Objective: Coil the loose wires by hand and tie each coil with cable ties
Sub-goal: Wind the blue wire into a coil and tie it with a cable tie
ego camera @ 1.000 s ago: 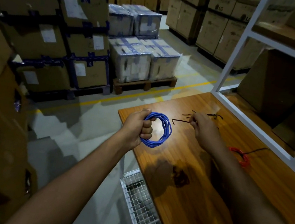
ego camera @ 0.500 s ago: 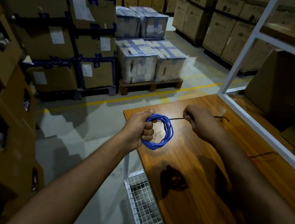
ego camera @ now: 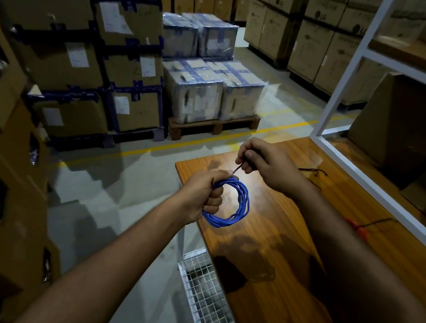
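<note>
My left hand [ego camera: 205, 192] grips a blue wire coil [ego camera: 237, 208] by its left side, holding it just above the near left corner of the wooden table [ego camera: 288, 260]. My right hand [ego camera: 266, 160] pinches a thin black cable tie [ego camera: 237, 169] whose lower end reaches the top of the coil by my left thumb. More black cable ties [ego camera: 315, 171] lie on the table behind my right hand. A red wire [ego camera: 358, 228] with a black strand lies further right on the table, partly hidden by my right forearm.
A white metal shelf frame [ego camera: 343, 79] holding cardboard boxes borders the table's far and right sides. A wire mesh basket [ego camera: 209, 303] sits below the table's left edge. Stacked cartons [ego camera: 89, 48] and a pallet of wrapped boxes [ego camera: 210, 89] stand across the aisle.
My right hand picked a black cable tie off the table and carried it left to the top of the blue coil. The left hand kept holding the coil.
</note>
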Demonstrator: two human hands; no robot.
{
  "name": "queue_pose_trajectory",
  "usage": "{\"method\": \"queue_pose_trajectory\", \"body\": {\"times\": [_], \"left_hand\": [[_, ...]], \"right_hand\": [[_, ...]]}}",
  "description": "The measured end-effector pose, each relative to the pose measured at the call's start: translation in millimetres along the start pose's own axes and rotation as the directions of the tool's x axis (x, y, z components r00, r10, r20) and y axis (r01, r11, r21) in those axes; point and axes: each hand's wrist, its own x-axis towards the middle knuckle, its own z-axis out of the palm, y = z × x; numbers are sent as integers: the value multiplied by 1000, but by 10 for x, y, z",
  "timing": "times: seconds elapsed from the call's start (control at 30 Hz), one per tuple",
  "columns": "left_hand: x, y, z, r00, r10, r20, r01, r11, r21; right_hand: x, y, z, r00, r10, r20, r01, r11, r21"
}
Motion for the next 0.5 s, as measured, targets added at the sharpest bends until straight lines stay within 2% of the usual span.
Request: {"method": "queue_pose_trajectory", "body": {"times": [0.13, 0.2, 0.27, 0.33, 0.4, 0.43, 0.5], "left_hand": [[-9, 18, -2, 1000, -6, -8, 7, 998, 61], [-2, 13, -3, 999, -22, -24, 23, 999, 38], [8, -3, -3, 996, -58, -63, 56, 998, -33], [17, -16, 3, 991, -84, -107, 74, 993, -97], [27, -30, -2, 986, -84, -142, 65, 989, -135], [27, -34, -1, 985, -79, -154, 57, 988, -143], [16, -44, 8, 982, -62, -176, 40, 991, -129]], "right_hand": [[14, -30, 84, 998, 63, 24, -66, 979, 195], [5, -26, 123, 995, 98, 21, -100, 967, 234], [-9, -10, 182, 991, 119, -67, -108, 983, 150], [-86, -40, 249, 959, 104, -262, -110, 994, -7], [-243, -131, 319, 917, 0, -399, -50, 992, -115], [-335, -182, 366, 918, -71, -391, 10, 988, -155], [-501, -292, 491, 946, -167, -276, 118, 975, -187]]}}
